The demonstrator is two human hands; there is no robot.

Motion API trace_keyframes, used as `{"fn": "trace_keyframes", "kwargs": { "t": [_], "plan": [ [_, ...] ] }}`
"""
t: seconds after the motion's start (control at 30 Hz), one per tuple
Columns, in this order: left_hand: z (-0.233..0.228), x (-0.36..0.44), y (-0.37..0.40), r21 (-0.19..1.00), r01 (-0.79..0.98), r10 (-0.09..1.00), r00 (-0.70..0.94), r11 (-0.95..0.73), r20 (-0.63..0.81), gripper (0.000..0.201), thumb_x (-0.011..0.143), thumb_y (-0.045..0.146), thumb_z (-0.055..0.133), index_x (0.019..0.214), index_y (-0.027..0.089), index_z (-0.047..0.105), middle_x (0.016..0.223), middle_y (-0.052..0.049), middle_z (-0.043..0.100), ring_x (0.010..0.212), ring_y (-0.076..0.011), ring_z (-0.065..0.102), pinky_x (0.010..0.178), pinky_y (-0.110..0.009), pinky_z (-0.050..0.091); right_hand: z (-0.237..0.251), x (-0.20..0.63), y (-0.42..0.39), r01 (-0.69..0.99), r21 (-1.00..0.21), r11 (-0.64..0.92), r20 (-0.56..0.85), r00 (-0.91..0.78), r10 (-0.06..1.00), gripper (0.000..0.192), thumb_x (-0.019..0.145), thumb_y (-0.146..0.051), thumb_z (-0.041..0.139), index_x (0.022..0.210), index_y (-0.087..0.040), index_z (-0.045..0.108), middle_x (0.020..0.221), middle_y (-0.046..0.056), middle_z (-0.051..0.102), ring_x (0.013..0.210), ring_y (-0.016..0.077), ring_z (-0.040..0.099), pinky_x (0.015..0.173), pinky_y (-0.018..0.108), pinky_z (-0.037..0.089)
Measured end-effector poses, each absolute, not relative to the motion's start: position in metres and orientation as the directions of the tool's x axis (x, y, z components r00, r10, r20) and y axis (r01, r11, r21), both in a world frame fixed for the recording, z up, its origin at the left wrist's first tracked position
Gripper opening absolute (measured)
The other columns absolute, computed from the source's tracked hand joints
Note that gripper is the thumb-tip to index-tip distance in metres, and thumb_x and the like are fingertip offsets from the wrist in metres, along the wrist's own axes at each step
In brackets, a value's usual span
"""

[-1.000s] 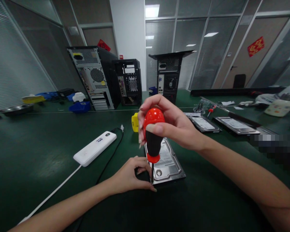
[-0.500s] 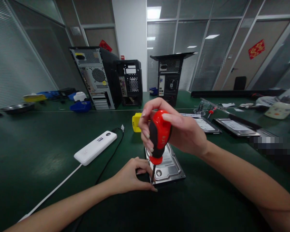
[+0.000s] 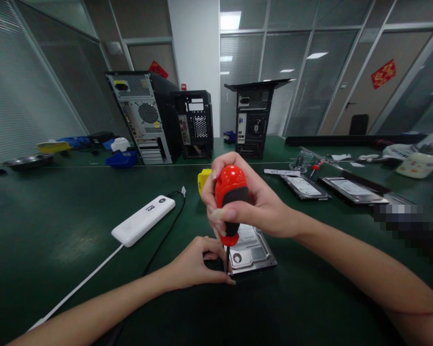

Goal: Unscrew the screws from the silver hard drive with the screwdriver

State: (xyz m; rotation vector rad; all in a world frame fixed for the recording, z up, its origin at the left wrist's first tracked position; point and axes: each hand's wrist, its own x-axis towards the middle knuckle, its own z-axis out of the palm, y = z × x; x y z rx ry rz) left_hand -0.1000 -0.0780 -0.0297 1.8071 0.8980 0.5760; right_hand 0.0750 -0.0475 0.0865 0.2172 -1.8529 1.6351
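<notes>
A silver hard drive [image 3: 254, 254] lies flat on the green table in front of me. My right hand [image 3: 252, 197] is wrapped round the handle of a red and black screwdriver [image 3: 232, 180], held nearly upright. Its shaft points down to the near left corner of the drive; the tip is partly hidden by my fingers. My left hand [image 3: 197, 262] grips that same corner, thumb along the near edge and fingers on the left side. Behind the right hand stands a yellow object [image 3: 203, 179], mostly covered.
A white power bank [image 3: 144, 221] with cables lies to the left. More hard drives [image 3: 305, 186] [image 3: 351, 188] rest at the right. Computer cases [image 3: 147, 117] [image 3: 252, 117] stand at the back, near a blue bin [image 3: 121, 159]. A second screwdriver [image 3: 315, 168] lies back right.
My right hand has turned round the screwdriver handle, the thumb moving from its top down to its near side. The handle stands more upright. My left hand and the drive have stayed put.
</notes>
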Motion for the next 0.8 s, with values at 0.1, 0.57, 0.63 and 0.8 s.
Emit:
{"fn": "trace_keyframes", "kwargs": {
  "t": [0.1, 0.57, 0.63, 0.8],
  "plan": [
    [-0.028, -0.100, -0.079, 0.925, 0.314, 0.793, 0.609, -0.215, -0.023, 0.027, 0.067, 0.033, 0.083, 0.080, 0.012, 0.071, 0.082, -0.003, 0.069, 0.084, -0.0186, 0.062, 0.081, -0.031, 0.051, 0.089, 0.075, -0.055, -0.485, -0.852, 0.197, 0.524, -0.784, 0.333, 0.032, 0.095, -0.037, 0.052, 0.122, -0.023, 0.041, 0.093, 0.001, 0.049, 0.073, 0.0086, 0.056, 0.070, 0.027, 0.049],
    [-0.029, -0.100, -0.077, 0.917, 0.316, 0.784, 0.621, -0.243, -0.006, 0.026, 0.068, 0.033, 0.082, 0.081, 0.013, 0.071, 0.082, -0.003, 0.068, 0.082, -0.0177, 0.061, 0.078, -0.029, 0.049, 0.087, 0.075, -0.050, -0.498, -0.849, 0.175, 0.527, -0.787, 0.321, 0.032, 0.089, -0.018, 0.062, 0.108, -0.024, 0.037, 0.094, -0.002, 0.054, 0.072, 0.0072, 0.061, 0.068, 0.025, 0.052],
    [-0.030, -0.101, -0.077, 0.912, 0.320, 0.783, 0.622, -0.258, 0.004, 0.026, 0.068, 0.033, 0.082, 0.080, 0.013, 0.072, 0.080, -0.002, 0.067, 0.080, -0.0168, 0.060, 0.074, -0.027, 0.049, 0.087, 0.075, -0.052, -0.488, -0.857, 0.166, 0.514, -0.783, 0.350, 0.030, 0.090, -0.025, 0.062, 0.109, -0.026, 0.038, 0.086, -0.003, 0.052, 0.066, 0.0071, 0.057, 0.061, 0.023, 0.050],
    [-0.030, -0.100, -0.078, 0.925, 0.287, 0.773, 0.634, -0.249, 0.011, 0.024, 0.070, 0.031, 0.080, 0.082, 0.012, 0.071, 0.082, -0.002, 0.066, 0.080, -0.0157, 0.059, 0.074, -0.027, 0.049, 0.095, 0.077, -0.061, -0.434, -0.878, 0.203, 0.479, -0.796, 0.370, 0.037, 0.098, -0.046, 0.041, 0.124, -0.020, 0.045, 0.087, 0.002, 0.051, 0.072, 0.0102, 0.055, 0.070, 0.027, 0.049]
  ]
}}
